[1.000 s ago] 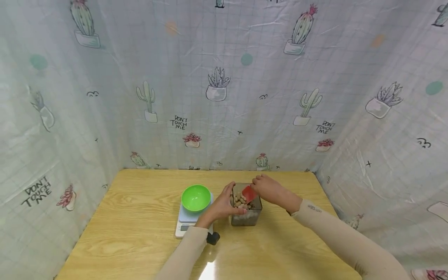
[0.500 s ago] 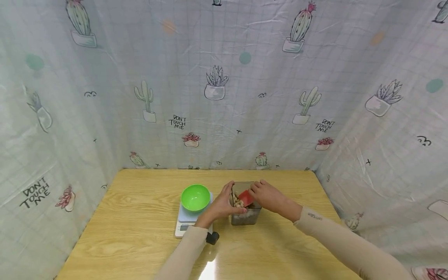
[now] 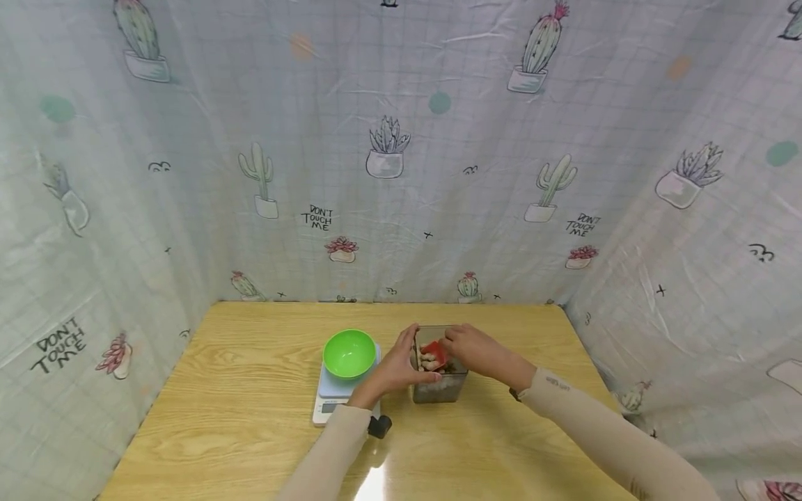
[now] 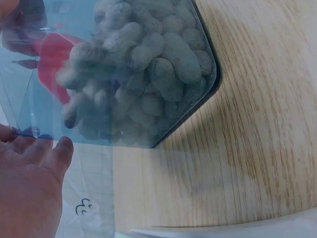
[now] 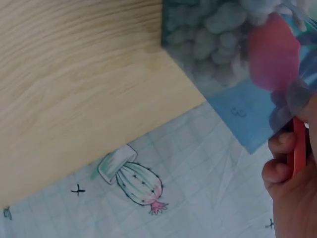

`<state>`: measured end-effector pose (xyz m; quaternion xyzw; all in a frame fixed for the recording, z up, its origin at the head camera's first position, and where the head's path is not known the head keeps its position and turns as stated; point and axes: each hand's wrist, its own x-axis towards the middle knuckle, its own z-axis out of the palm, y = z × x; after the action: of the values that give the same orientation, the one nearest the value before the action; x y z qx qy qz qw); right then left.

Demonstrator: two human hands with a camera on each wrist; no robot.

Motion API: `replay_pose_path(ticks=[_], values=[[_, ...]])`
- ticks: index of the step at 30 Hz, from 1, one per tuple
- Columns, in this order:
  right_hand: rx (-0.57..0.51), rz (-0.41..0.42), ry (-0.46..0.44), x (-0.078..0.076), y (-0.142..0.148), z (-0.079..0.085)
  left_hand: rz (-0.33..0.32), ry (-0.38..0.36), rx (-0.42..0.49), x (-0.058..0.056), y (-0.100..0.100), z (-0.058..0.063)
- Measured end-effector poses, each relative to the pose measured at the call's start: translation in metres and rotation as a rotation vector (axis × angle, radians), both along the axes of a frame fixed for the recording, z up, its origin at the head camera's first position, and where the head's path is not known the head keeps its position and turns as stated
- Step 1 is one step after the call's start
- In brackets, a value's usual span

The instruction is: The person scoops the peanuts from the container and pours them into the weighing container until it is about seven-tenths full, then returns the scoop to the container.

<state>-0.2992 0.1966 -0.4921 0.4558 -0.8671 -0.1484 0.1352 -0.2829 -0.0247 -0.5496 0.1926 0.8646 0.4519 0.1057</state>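
A clear, smoky-tinted square box (image 3: 436, 394) holds unshelled peanuts (image 4: 171, 57). My left hand (image 3: 396, 369) grips its left side, thumb along the near wall and fingers at the far left corner. Inside the box, my right hand (image 3: 481, 351) holds a red scoop (image 3: 434, 353) from the right. Several peanuts lie in the scoop. In the right wrist view, curled fingers wrap the scoop's red handle (image 5: 298, 146), while its bowl shows through the box wall. The left wrist view shows the scoop among the peanuts through the tinted plastic.
Left of the box, a bright green bowl (image 3: 349, 353) sits on a white kitchen scale (image 3: 326, 419), partly behind my left forearm. The wooden table (image 3: 250, 390) ends at a cactus-print curtain (image 3: 401, 229) along the back and sides.
My right hand has lowered the scoop and shifted it left into the peanuts. The scoop now carries peanuts. My left hand keeps its grip on the box.
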Motion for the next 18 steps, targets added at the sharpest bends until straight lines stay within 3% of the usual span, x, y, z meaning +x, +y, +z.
replay_pose_path(ticks=[8, 18], values=[[-0.12, -0.031, -0.181, 0.0, 0.0, 0.005, 0.001, -0.008, 0.013, 0.0, 0.0, -0.002], [-0.214, -0.029, -0.151, 0.009, 0.003, -0.001, 0.0, -0.013, 0.009, 0.0, -0.001, 0.003]])
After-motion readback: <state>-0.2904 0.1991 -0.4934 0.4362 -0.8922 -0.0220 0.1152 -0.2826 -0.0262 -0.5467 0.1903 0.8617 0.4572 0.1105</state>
